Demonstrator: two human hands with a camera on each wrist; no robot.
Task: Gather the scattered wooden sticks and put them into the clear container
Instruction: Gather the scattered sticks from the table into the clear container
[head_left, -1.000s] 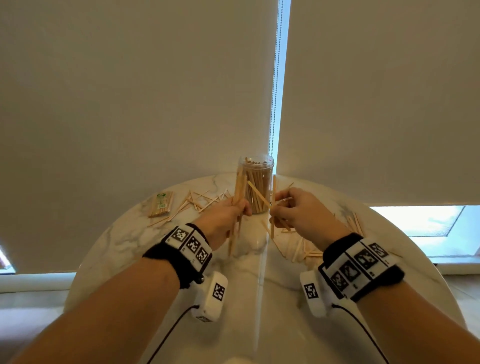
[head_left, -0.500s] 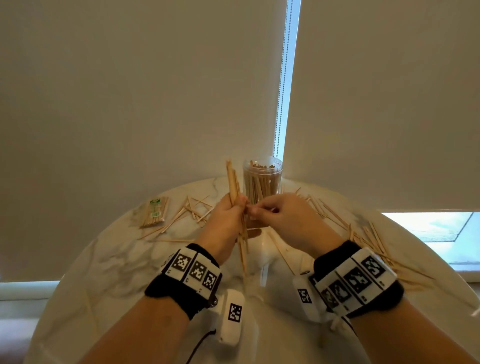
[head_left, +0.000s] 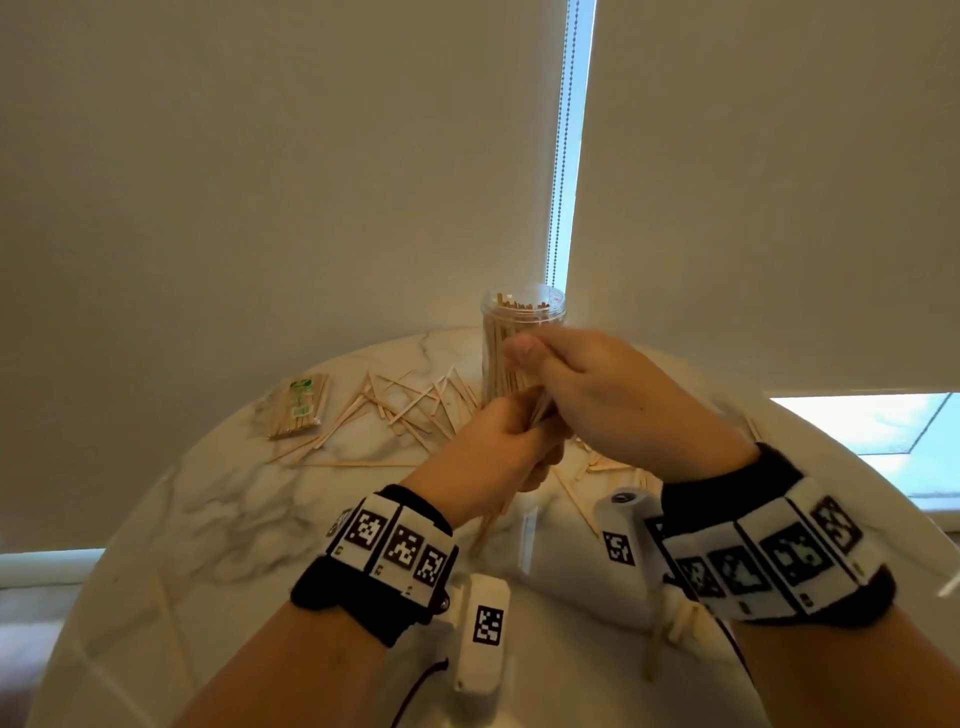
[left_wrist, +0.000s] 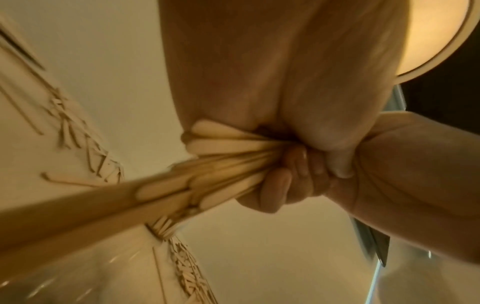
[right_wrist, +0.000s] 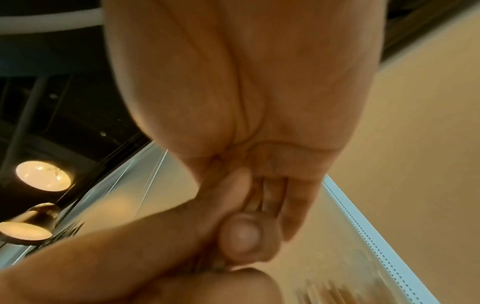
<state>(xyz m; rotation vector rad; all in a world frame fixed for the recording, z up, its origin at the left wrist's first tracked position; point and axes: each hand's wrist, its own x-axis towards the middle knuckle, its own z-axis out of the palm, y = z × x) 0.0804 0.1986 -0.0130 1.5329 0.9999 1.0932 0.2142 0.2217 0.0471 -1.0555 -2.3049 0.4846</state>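
Note:
The clear container (head_left: 522, 332) stands upright at the table's far edge, packed with wooden sticks. Just in front of it my left hand (head_left: 524, 441) grips a bundle of wooden sticks (left_wrist: 221, 164); their lower ends (head_left: 488, 525) poke out below the fist. My right hand (head_left: 550, 384) lies over the bundle's top and pinches it between thumb and fingers (right_wrist: 270, 197), hiding the upper ends. In the left wrist view the left fingers (left_wrist: 278, 183) curl round the fanned sticks. Loose sticks (head_left: 410, 402) lie scattered left of the container, and more (head_left: 597, 467) lie under my right wrist.
A wrapped pack of sticks (head_left: 298, 405) lies at the far left of the round marble table (head_left: 218, 509). White roller blinds (head_left: 291, 171) hang right behind the table, with a bead chain (head_left: 563, 130) above the container. A few stray sticks (head_left: 654, 644) lie near the front right.
My right hand has slid up over the top of the bundle, covering the stick ends that stood above my left fist. Both hands now sit closer to the container.

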